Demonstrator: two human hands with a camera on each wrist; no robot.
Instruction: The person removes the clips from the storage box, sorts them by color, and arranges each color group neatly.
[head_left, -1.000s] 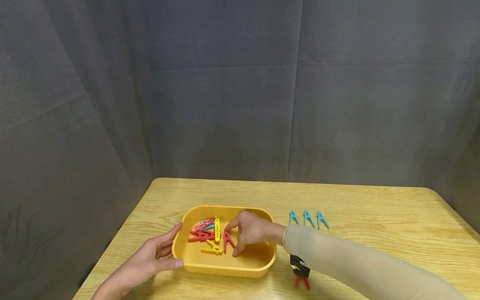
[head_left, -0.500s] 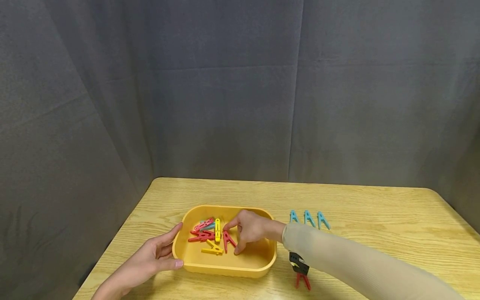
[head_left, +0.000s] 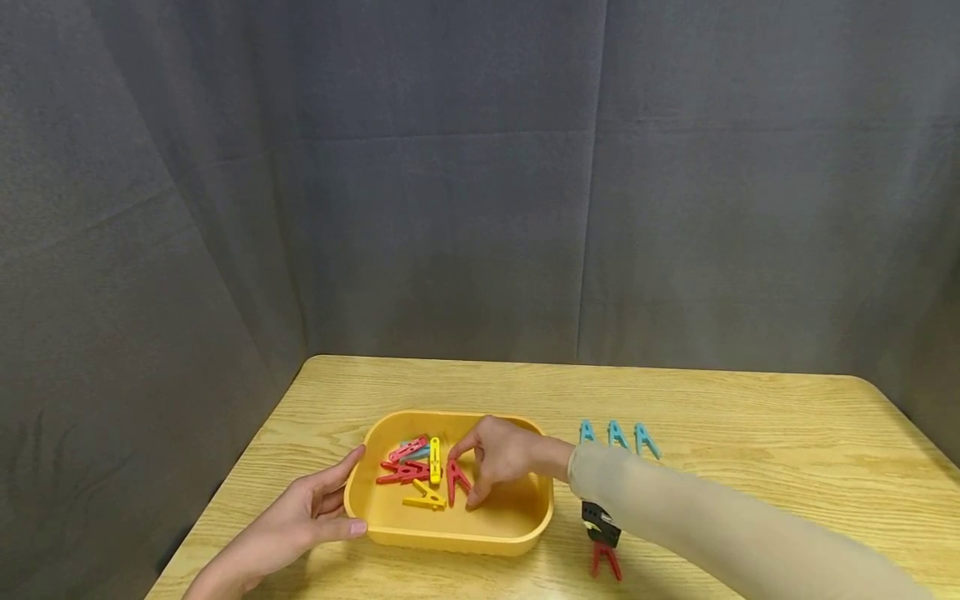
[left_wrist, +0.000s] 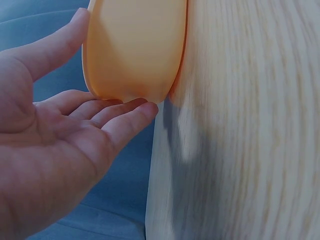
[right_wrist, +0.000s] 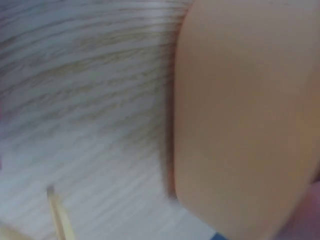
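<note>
Hands meet at the yellow tray (head_left: 517,533), which stands on the wooden table (head_left: 750,433). From the head view the right hand (head_left: 498,458) reaches into the tray from the right, its fingers curled, thumb and forefinger closing around the red clothespin (head_left: 454,478); the pin seems to be pinched, but I cannot tell from this view if it is lifted off the tray floor. The left hand (head_left: 307,508) lies against the left wall of the tray with straight, relaxed fingers and holds nothing.

Only the head view shows the inside of the tray: more red pins, a yellow pin (head_left: 435,459) and a bluish one, lying in a loose heap to the left of the right hand. It also shows three blue clothespins (head_left: 617,437) in a row on the table beyond the right sleeve (head_left: 712,533), and one more red pin (head_left: 604,560) close to the front edge.

The left wrist view shows instead the outer wall of the tray (left_wrist: 135,50) from near, with the left fingertips (left_wrist: 142,107) touching it at the bottom. The right wrist view is blurred; it gives only the tray wall (right_wrist: 240,125) and the table grain.
</note>
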